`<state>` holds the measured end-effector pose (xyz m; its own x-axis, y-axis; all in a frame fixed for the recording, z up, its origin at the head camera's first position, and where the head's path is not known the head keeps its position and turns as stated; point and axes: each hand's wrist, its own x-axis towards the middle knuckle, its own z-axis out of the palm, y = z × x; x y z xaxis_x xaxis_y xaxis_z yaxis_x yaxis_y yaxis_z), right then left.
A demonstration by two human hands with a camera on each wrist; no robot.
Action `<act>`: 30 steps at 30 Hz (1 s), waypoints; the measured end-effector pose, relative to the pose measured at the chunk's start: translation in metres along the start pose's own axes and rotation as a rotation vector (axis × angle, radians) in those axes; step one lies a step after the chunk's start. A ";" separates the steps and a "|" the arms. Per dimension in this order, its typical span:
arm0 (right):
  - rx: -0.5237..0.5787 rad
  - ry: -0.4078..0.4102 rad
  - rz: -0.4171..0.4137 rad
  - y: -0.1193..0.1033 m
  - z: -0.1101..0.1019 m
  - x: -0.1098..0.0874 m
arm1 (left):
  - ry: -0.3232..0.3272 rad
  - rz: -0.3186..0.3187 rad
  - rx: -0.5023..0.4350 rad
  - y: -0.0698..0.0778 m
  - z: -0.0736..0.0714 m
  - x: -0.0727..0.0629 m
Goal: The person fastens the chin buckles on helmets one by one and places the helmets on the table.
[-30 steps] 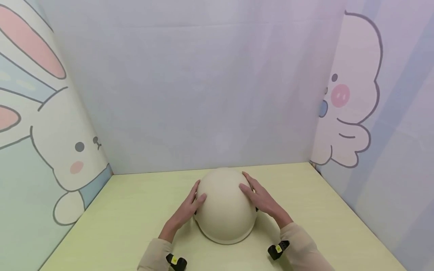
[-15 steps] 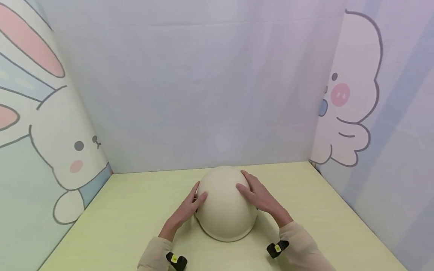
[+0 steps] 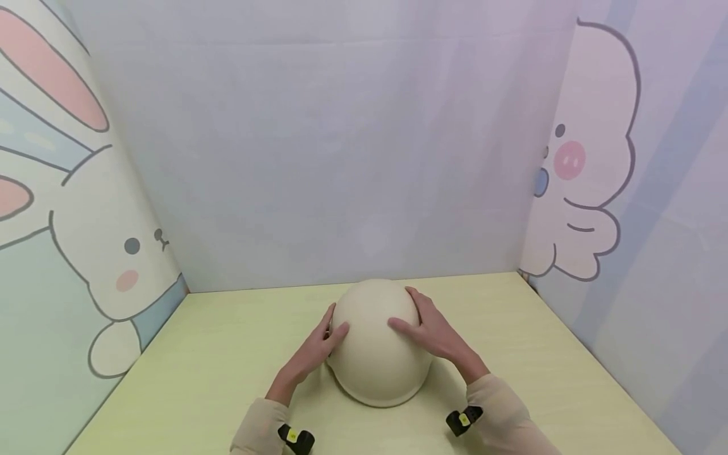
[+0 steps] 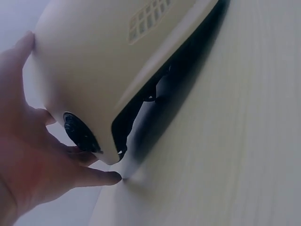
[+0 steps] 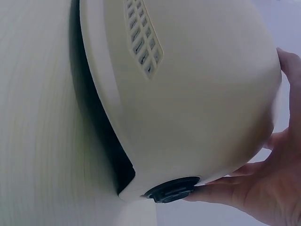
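Observation:
A cream helmet (image 3: 378,360) stands dome up on the table, with a person's hands on both sides of it. On its left side the left hand (image 3: 315,347) grips the shell, thumb on the dome and fingers around the side. The right hand (image 3: 436,332) holds the opposite side, its thumb lying further across the dome. In the left wrist view, the fingers spread around a black round fitting (image 4: 80,132) near the rim, below a grid vent (image 4: 149,20). The right wrist view has a matching black fitting (image 5: 173,189) by the fingers and a lattice vent (image 5: 143,40).
The pale yellow table (image 3: 227,354) extends around the helmet. A plain grey-lilac backdrop (image 3: 341,158) rises behind it. Side panels carry a cartoon rabbit (image 3: 97,253) on the left and a white cartoon figure (image 3: 591,164) on the right. Black wrist cameras (image 3: 296,439) hang at the sleeves.
The right thumb has slid leftward across the dome. More of the black fitting shows beside the left hand. The helmet has shifted slightly away; the left hand has hardly moved.

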<state>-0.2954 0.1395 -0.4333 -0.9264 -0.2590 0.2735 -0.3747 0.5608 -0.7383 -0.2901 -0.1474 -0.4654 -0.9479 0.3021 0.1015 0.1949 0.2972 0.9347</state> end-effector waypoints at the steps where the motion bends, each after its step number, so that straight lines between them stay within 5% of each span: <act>1: 0.009 0.001 0.002 0.000 0.000 0.000 | 0.010 0.007 -0.002 0.001 0.000 0.000; 12: 0.060 0.005 0.037 -0.003 -0.003 0.001 | 0.050 0.088 0.036 0.004 0.000 0.004; 21: 0.122 -0.007 0.062 0.004 -0.006 0.000 | 0.051 0.038 0.015 0.007 0.000 -0.001; 30: 0.196 -0.005 0.101 0.006 -0.007 0.000 | 0.168 0.002 -0.059 0.006 0.003 0.000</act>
<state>-0.2984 0.1482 -0.4340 -0.9584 -0.2133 0.1897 -0.2654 0.4206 -0.8676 -0.2882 -0.1425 -0.4608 -0.9773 0.1451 0.1543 0.1862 0.2414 0.9524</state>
